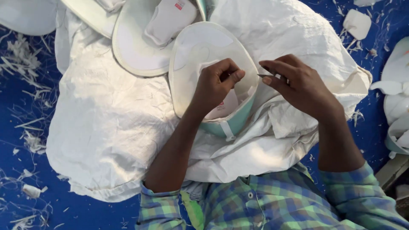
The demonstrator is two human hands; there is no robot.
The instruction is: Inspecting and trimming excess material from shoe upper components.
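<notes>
Near the middle of the crumpled white sack (110,123), toward its upper edge, lies the piece we are working on: a white oval panel (200,55) with a raised rolled rim, pale and matte across its face, with a faintly lighter patch sewn or pressed into the surface. Its lower end turns up to show a mint-green side wall crossed by a narrow white strap (228,130), and a small white label with red marking sits just inside that end, partly under our wrist.

Our left hand (215,85) rests on the panel's lower right part, fingers curled tight with the thumb pressed against the forefinger, pinching at the rim; what exactly lies between them we cannot tell. Our right hand (298,85) hovers just beside it, off the panel's right edge, fingers bunched closed around a thin metal tool (266,76) whose tip points left toward the rim.

A second white panel (136,47) lies touching the first along the sack's upper edge, carrying a smaller white pad (168,19). Around the sack spreads a blue floor covering (25,140) strewn with white trimmings (19,55). More white pieces (398,89) lie at the right edge. Our checked blue-green shirt (264,204) fills the bottom.
</notes>
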